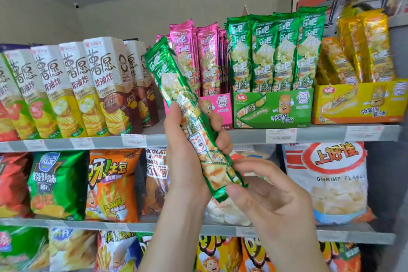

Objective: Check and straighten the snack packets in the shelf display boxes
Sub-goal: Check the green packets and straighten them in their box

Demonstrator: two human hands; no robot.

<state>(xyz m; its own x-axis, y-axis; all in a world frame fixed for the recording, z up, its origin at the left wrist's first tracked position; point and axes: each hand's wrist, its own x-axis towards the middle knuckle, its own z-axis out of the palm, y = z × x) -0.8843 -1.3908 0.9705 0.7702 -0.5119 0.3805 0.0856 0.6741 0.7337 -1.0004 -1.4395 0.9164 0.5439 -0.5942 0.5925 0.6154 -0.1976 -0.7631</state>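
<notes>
I hold a long green snack packet (176,93) tilted in front of the shelf, its top end leaning up to the left. My left hand (187,157) grips its middle with fingers curled round it. My right hand (267,196) pinches its bottom end between thumb and fingers. Behind it on the top shelf stand three display boxes: a pink box (220,108) with pink packets, a green box (273,108) with several upright green packets, and a yellow box (357,104) whose yellow packets lean.
Tall cream chip cartons (95,86) fill the top shelf's left side. The middle shelf holds an orange bag (112,183), a green bag (57,183) and a white shrimp flakes bag (331,179). More bags line the bottom shelf. Price labels run along the shelf edge (320,134).
</notes>
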